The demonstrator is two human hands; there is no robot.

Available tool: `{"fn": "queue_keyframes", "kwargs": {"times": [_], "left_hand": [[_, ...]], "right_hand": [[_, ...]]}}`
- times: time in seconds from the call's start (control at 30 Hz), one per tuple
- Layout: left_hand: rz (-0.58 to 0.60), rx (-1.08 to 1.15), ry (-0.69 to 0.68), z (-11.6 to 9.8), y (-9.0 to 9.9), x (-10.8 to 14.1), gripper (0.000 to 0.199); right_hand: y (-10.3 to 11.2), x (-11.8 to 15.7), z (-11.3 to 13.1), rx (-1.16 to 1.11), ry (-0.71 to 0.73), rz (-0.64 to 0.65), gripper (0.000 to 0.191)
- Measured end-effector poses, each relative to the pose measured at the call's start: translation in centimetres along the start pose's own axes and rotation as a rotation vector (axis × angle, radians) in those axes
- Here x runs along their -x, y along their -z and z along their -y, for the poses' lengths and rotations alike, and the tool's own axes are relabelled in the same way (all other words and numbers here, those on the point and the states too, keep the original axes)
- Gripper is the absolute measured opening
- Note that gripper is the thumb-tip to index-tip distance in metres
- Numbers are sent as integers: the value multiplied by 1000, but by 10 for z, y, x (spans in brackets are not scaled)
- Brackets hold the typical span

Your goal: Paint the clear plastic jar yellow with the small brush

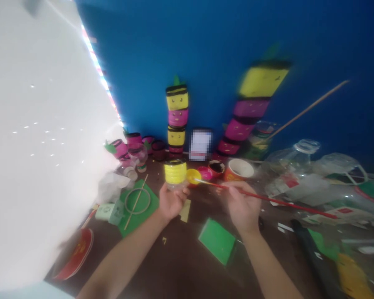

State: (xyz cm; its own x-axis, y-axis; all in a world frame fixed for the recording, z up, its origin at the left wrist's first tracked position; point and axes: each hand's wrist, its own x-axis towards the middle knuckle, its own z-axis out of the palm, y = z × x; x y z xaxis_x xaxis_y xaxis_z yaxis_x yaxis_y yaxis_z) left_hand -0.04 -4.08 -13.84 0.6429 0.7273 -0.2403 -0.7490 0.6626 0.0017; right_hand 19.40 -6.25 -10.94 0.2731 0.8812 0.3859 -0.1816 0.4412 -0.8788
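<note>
Here's the left hand (173, 203), fingers curled around the clear lower part of the yellow-painted container (175, 172), holding it upright above the table, and there's a black band at its top rim! Over on the right, the right hand (243, 205) is closed in a pinch on the red-handled brush (283, 203), its pale tip at the yellow paint pot (192, 176), just beside the container; whether the bristles touch paint, I can't tell.

This looks like loading up with yellow, and the good play is a modest dip, a wipe on the pot's rim, then long, light strokes around the wall while the left fingers turn it from that unpainted base. Mind that black edge, and steer clear of the pink paint pot (205, 173) next door!

Now for the lettering. The red paper cup (229, 174) behind the right hand carries yellowish print, too blurred to read. Out left, the red bowl (77, 254) shows a gold mark, just as illegible. The small pale green box (105, 211) bears a dark emblem, no words clear. Far right, the clear bottles (303, 166) wear white-and-red labels, smeared beyond reading, and at the blue wall (205, 50) the phone (200, 145) has its screen pixelated, so not one brand can be called from here
</note>
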Motion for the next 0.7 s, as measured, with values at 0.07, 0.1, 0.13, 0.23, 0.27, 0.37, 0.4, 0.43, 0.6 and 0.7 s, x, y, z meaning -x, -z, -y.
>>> {"fn": "queue_keyframes", "kwargs": {"times": [0.07, 0.1, 0.13, 0.23, 0.27, 0.37, 0.4, 0.43, 0.6, 0.7], "left_hand": [[5, 6, 3, 1, 0, -1, 46], [13, 11, 4, 1, 1, -2, 44], [23, 16, 3, 1, 1, -2, 41], [50, 23, -1, 1, 2, -2, 37], [52, 24, -3, 1, 2, -2, 38], [39, 36, -19, 2, -1, -1, 41], [33, 40, -24, 2, -2, 0, 41], [28, 38, -27, 2, -3, 0, 41], [27, 10, -39, 1, -2, -1, 41], [32, 33, -33, -1, 1, -2, 42]], "right_hand": [[-4, 1, 3, -52, -11, 36, 5], [-6, 3, 4, -63, -20, 59, 6], [-8, 4, 4, -63, -31, 79, 6], [-9, 5, 1, -13, -56, 90, 6], [-8, 5, -1, 11, -54, 71, 5], [-3, 2, -2, 59, -24, 18, 5], [-1, 1, -1, 49, -12, 9, 6], [-1, 1, 1, 29, -9, 10, 6], [-4, 2, 6, 20, -52, 75, 5], [-1, -1, 2, 75, -34, 1, 7]]}}
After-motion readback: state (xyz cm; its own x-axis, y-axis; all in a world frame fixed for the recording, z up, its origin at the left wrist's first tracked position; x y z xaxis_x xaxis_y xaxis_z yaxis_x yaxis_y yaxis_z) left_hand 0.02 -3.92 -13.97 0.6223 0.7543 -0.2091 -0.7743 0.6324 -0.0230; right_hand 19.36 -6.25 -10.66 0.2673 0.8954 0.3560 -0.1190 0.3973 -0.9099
